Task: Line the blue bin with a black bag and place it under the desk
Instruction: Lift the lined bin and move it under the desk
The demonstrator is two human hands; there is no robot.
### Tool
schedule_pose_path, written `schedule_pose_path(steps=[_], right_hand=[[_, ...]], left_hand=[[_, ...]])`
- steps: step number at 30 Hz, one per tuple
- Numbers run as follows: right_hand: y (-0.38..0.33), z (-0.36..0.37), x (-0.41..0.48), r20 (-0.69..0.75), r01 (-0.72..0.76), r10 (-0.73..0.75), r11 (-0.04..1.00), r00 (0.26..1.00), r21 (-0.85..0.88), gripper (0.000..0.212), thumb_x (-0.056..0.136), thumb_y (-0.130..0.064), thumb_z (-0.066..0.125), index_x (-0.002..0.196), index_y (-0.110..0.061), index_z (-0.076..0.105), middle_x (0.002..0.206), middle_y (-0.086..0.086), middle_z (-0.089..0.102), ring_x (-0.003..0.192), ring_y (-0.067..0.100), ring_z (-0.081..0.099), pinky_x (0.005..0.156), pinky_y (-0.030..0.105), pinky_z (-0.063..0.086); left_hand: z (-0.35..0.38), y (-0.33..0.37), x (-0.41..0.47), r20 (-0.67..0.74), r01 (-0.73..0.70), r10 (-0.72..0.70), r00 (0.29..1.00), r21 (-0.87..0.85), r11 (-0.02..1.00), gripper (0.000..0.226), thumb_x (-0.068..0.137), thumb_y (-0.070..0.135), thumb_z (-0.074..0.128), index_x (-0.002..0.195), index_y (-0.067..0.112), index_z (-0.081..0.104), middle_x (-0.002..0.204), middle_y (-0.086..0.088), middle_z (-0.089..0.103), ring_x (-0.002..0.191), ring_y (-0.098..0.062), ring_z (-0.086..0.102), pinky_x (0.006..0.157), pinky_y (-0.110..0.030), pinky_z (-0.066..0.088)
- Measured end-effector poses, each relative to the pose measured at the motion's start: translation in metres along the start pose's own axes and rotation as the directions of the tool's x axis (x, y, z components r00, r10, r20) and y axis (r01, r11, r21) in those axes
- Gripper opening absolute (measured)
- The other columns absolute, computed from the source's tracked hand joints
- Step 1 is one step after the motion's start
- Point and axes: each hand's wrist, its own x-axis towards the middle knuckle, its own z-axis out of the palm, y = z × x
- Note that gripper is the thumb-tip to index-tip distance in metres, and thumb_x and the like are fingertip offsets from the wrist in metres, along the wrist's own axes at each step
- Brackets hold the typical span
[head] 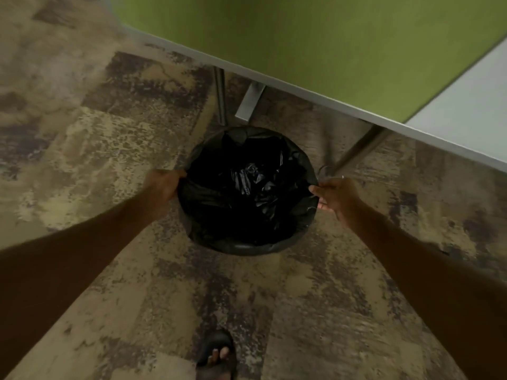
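A round bin stands on the carpet in the middle of the head view, fully covered by a black bag (pixel 248 193) folded over its rim (pixel 247 249); no blue shows. My left hand (pixel 162 187) grips the bag-covered rim on the left side. My right hand (pixel 336 197) pinches the bag at the rim on the right side. The bin sits just in front of the desk (pixel 315 97), whose grey edge runs diagonally above it.
A green partition panel (pixel 301 37) rises behind the desk edge. Grey metal desk legs (pixel 248 105) and a slanted strut (pixel 356 149) stand beyond the bin. Patterned brown carpet covers the floor. A foot in a dark sandal (pixel 216 355) is at the bottom.
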Motion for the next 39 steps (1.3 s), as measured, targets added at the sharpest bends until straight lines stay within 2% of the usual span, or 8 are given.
schedule_pose_path(steps=[4,12,16,19,22,27,33,39], right_hand=[[-0.022,0.055,0.027,0.034,-0.008,0.007,1.000,0.999,0.020,0.011,0.083,-0.004,0.068,0.079,-0.009,0.059,0.083,0.003,0.062,0.080,0.017,0.062,0.066,0.028,0.057],[-0.059,0.127,0.075,0.030,-0.010,0.009,0.999,1.000,0.034,0.010,0.084,-0.006,0.069,0.083,-0.007,0.058,0.082,0.003,0.060,0.071,0.012,0.059,0.051,0.022,0.053],[-0.074,0.140,0.094,0.059,-0.039,0.035,0.997,0.998,0.061,0.014,0.084,-0.005,0.068,0.081,-0.008,0.055,0.084,0.005,0.058,0.074,0.015,0.059,0.056,0.025,0.053],[-0.078,0.150,0.104,0.078,-0.033,0.027,0.996,0.997,0.085,0.015,0.083,-0.005,0.069,0.080,-0.010,0.055,0.086,0.006,0.060,0.075,0.016,0.060,0.062,0.027,0.058],[-0.076,0.157,0.110,0.086,-0.050,0.042,0.994,0.995,0.095,0.015,0.083,-0.005,0.069,0.084,-0.010,0.055,0.091,0.007,0.061,0.075,0.015,0.061,0.044,0.022,0.054],[-0.077,0.159,0.120,0.073,-0.060,0.054,0.994,0.996,0.088,0.015,0.083,-0.006,0.070,0.092,-0.006,0.058,0.088,0.005,0.063,0.075,0.014,0.063,0.048,0.023,0.051],[-0.075,0.157,0.119,0.096,-0.081,0.072,0.992,0.993,0.099,0.013,0.082,-0.009,0.070,0.083,-0.012,0.058,0.087,0.004,0.066,0.075,0.013,0.065,0.053,0.025,0.055],[-0.074,0.151,0.109,0.075,-0.080,0.073,0.992,0.995,0.097,0.025,0.083,-0.034,0.069,0.088,-0.010,0.062,0.089,0.005,0.067,0.085,0.018,0.067,0.072,0.034,0.057]], left_hand=[[-0.029,0.007,0.052,-0.002,-0.014,0.014,1.000,-0.092,0.996,0.029,0.091,0.015,0.048,0.114,-0.002,0.053,0.091,-0.008,0.053,0.070,-0.017,0.050,0.058,-0.025,0.046],[-0.053,0.027,0.134,-0.026,0.018,-0.028,0.999,-0.307,0.952,0.011,0.089,0.008,0.044,0.098,0.006,0.050,0.093,-0.013,0.053,0.067,-0.011,0.050,0.060,-0.024,0.042],[-0.055,0.047,0.152,-0.049,0.049,-0.064,0.997,-0.267,0.963,0.047,0.084,0.008,0.036,0.130,0.004,0.043,0.087,-0.006,0.057,0.074,-0.017,0.058,0.062,-0.023,0.050],[-0.057,0.054,0.159,-0.046,0.030,-0.042,0.998,-0.231,0.972,0.031,0.081,0.004,0.037,0.110,0.007,0.048,0.095,-0.010,0.059,0.078,-0.020,0.059,0.073,-0.027,0.051],[-0.054,0.055,0.168,-0.034,0.023,-0.032,0.999,-0.233,0.972,0.024,0.082,0.004,0.037,0.105,0.008,0.040,0.083,-0.007,0.055,0.070,-0.017,0.055,0.067,-0.025,0.048],[-0.049,0.055,0.179,-0.050,0.008,-0.020,0.999,-0.226,0.974,0.007,0.081,0.006,0.039,0.079,0.008,0.046,0.079,-0.004,0.053,0.067,-0.015,0.054,0.065,-0.023,0.048],[-0.051,0.050,0.186,-0.038,-0.028,0.020,0.999,-0.221,0.975,0.026,0.083,0.010,0.044,0.109,0.010,0.046,0.091,-0.004,0.055,0.074,-0.014,0.058,0.062,-0.021,0.050],[-0.054,0.050,0.180,-0.035,-0.030,0.023,0.999,-0.194,0.981,0.013,0.087,0.011,0.045,0.097,0.006,0.052,0.084,-0.001,0.053,0.079,-0.015,0.058,0.065,-0.021,0.051]])
